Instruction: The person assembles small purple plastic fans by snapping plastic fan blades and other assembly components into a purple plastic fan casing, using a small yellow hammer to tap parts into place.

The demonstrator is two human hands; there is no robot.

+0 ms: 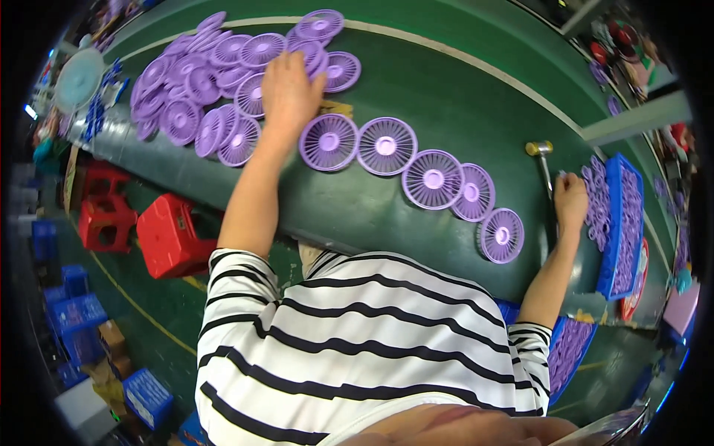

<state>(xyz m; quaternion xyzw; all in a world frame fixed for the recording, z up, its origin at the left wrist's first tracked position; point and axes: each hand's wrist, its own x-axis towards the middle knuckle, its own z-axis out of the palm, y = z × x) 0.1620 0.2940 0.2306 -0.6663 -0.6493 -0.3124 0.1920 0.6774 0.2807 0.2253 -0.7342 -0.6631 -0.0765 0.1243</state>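
My left hand (288, 93) reaches over the near right side of a heap of purple round fan grilles (182, 119). Its thumb stands apart from the fingers, and the fingertips lie on the grilles there. Several more slotted grilles, among them one grille (328, 142) beside my left wrist, run in a slanting row toward the right. On the right, my right hand (571, 199) is closed, fingertips pinched on a small purple piece whose shape is mostly hidden. A hammer (547, 175) with a yellowish head lies just left of it. Small purple rings (597, 201) are piled right of that hand.
A blue tray (614, 223) of small purple parts stands at the right of the green table (461, 97). Another blue bin (573, 357) of purple parts sits lower, by my right elbow. Red stools (167, 234) and blue crates (78, 320) stand on the floor at left.
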